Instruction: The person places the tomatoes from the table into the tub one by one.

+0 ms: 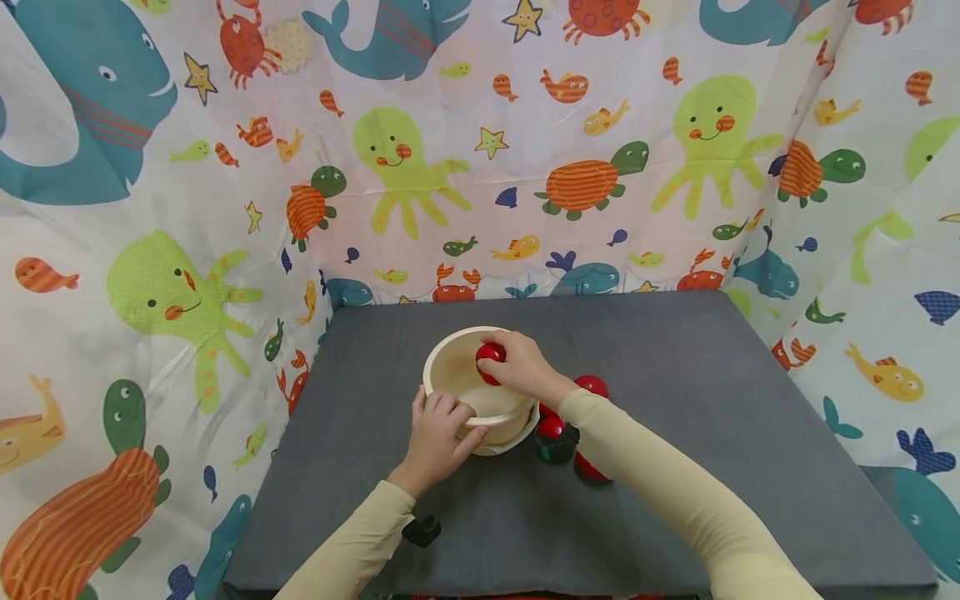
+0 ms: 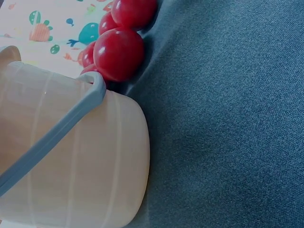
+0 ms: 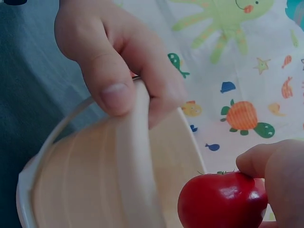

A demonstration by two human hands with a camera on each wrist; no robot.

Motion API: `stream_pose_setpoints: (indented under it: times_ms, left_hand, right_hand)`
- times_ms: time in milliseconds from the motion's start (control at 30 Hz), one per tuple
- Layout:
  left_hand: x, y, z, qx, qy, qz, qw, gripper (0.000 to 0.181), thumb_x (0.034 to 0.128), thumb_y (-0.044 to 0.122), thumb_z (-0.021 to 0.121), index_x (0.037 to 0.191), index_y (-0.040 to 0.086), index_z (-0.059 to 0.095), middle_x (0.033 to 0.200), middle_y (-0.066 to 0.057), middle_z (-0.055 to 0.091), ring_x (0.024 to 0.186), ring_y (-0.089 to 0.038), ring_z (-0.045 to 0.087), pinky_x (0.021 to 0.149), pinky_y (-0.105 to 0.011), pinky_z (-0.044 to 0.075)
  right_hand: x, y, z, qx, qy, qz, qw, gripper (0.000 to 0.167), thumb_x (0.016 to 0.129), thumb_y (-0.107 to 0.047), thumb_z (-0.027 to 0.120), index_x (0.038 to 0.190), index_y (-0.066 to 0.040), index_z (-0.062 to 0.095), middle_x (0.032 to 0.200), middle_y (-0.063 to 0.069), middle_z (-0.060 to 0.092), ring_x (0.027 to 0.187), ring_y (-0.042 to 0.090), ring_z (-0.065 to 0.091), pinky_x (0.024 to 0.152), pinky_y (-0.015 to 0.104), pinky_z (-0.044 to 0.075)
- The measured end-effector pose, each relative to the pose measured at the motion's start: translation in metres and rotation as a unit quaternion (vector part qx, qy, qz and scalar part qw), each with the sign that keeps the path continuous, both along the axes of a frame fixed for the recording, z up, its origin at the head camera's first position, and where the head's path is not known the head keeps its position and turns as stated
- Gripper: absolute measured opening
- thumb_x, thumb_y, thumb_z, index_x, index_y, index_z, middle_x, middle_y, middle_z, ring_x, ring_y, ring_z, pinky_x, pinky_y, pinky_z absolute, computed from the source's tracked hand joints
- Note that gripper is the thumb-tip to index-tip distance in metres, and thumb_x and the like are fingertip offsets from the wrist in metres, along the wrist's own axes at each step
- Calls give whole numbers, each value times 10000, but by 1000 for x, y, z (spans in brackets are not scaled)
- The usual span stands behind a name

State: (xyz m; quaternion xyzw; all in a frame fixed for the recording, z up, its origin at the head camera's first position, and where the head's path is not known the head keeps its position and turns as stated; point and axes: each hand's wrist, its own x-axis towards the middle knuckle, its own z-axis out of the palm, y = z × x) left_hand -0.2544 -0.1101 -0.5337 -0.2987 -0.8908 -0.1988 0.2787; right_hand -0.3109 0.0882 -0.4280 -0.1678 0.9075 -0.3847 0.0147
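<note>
Tomato (image 3: 221, 202) pinched — bucket (image 3: 85, 171) facing up

A flat table (image 1: 675, 375) covered in dark grey cloth carries everything. On it, a little toward nine o'clock from the middle, stands a cream bucket (image 1: 453, 367). Several red tomatoes (image 1: 592, 385) lie directly on the cloth, between about three and five o'clock from the bucket, bunched close together; a sleeve hides part of the group.
</note>
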Motion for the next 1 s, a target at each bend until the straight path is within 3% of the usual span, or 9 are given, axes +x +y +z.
stream_pose_setpoints:
  times_ms: [233,633,867,1000]
  left_hand:
    - [0,1,-2,18,19,7,10000,519,1028,613,375,904,178,631,888,-32,582,991,-271,559,1065,-780,313]
    - [0,-1,-1,47,263,7,9996,458,1021,579,439,885,184,626,878,-28,576,997,-262,557,1038,-785,327]
    - [0,-1,-3,29,293,3,9996,494,1032,599,389,885,190,623,873,-20,571,991,-256,558,1032,-792,336]
    - [0,-1,-3,23,239,6,9997,514,1038,606,357,895,191,625,886,-24,581,1001,-260,559,1036,-792,335]
  right_hand:
    - [-2,-9,-15,182,304,107,9993,426,925,-201,684,1310,-23,643,1256,152,699,1077,287,658,918,417,596]
    - [-8,-23,-29,555,53,284,9980,309,886,-166,692,1163,-29,692,1042,115,725,901,232,642,778,323,557]
    - [-12,-28,-30,786,-309,277,9960,331,877,-179,716,1170,-28,676,1103,135,721,952,253,643,838,356,582]
    - [-14,-27,-31,674,-504,175,9963,359,887,-165,702,1210,-10,669,1155,166,721,1006,282,665,867,381,598]
